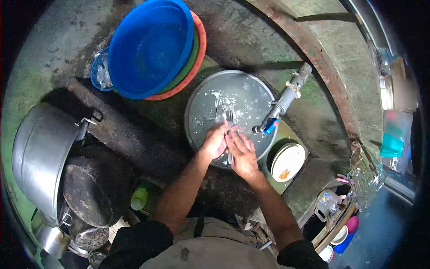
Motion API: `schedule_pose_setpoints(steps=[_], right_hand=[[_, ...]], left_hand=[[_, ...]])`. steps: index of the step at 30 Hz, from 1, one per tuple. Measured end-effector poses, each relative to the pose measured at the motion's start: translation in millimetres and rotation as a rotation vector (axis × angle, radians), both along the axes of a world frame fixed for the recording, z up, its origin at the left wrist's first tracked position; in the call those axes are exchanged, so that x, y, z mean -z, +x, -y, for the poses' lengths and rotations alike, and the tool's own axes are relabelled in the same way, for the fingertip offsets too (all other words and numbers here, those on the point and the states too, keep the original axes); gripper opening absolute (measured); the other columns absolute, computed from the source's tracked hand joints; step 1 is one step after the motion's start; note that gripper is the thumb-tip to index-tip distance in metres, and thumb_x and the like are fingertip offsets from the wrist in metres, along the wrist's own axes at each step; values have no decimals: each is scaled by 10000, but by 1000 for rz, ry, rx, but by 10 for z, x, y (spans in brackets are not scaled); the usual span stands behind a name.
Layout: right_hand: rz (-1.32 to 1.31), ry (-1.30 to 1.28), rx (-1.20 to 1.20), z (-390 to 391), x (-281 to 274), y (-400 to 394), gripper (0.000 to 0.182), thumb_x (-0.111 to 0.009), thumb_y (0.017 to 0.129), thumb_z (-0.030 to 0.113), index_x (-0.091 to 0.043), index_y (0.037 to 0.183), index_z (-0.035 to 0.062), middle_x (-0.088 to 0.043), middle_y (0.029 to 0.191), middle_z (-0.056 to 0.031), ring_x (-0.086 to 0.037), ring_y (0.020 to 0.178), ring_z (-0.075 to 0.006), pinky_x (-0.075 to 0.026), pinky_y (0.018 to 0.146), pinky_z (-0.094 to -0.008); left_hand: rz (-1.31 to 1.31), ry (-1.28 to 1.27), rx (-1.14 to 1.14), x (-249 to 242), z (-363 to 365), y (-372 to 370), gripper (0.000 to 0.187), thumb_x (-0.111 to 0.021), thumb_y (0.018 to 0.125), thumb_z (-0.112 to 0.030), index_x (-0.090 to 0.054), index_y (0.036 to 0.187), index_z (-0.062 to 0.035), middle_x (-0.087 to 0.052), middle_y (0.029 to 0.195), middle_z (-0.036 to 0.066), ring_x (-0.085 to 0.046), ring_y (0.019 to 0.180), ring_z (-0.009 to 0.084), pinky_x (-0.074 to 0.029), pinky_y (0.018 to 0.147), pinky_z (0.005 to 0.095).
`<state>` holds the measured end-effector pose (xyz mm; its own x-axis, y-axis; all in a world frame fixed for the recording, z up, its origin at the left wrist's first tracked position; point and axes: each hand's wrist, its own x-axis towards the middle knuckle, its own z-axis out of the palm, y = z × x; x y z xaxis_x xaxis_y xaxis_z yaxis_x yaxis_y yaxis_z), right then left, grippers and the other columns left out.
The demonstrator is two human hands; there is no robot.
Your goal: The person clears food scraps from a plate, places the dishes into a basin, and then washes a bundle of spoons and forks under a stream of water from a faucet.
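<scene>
Two forks (225, 115) pinched between left hand (214, 141), right hand (243, 154), tines beyond fingertips

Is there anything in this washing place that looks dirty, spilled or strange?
Yes, a little. The round metal basin under the tap has white foam and bits scattered in it, where both hands hold forks. The plates beside it carry an orange food stain. The dark pot lies on its side against a steel pot.

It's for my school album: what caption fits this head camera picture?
Two hands wash forks over a soapy metal basin under a tap.
</scene>
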<state>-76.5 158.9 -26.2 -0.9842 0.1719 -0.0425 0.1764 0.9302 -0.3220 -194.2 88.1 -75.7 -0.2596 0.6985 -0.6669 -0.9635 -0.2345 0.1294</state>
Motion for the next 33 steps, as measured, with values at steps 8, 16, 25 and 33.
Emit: schedule_pose_setpoints(steps=[8,16,25,33], right_hand=[[55,-364,474,-177,491,311,334,-621,781,121,-609,1097,12,-596,1119,-239,-605,967,-385,-482,839,-452],[200,-711,485,-733,2491,94,426,-469,925,401,-582,1139,50,-640,1033,-90,-588,995,-230,-496,837,-352],[234,-1935,690,-161,2122,-223,431,-616,826,255,-541,1184,28,-626,956,-56,-599,877,-165,-495,728,-287],[-7,-728,561,-463,782,-80,125,-474,928,101,-578,971,47,-613,821,-46,-585,705,-170,-485,628,-308]], left_hand=[[-98,-362,79,397,138,-55,259,-600,904,-281,-573,1016,-48,-570,793,36,-532,631,134,-490,557,298],[-105,-460,-92,649,222,62,250,-472,930,-180,-623,1031,-8,-642,808,112,-649,671,203,-545,515,331],[-79,-173,-57,512,279,-20,323,-517,960,-336,-602,1142,-84,-474,707,-31,-453,552,79,-409,468,248],[-158,-345,-69,402,272,-118,422,-548,919,-460,-613,1100,-84,-426,696,-70,-361,535,31,-308,446,185]])
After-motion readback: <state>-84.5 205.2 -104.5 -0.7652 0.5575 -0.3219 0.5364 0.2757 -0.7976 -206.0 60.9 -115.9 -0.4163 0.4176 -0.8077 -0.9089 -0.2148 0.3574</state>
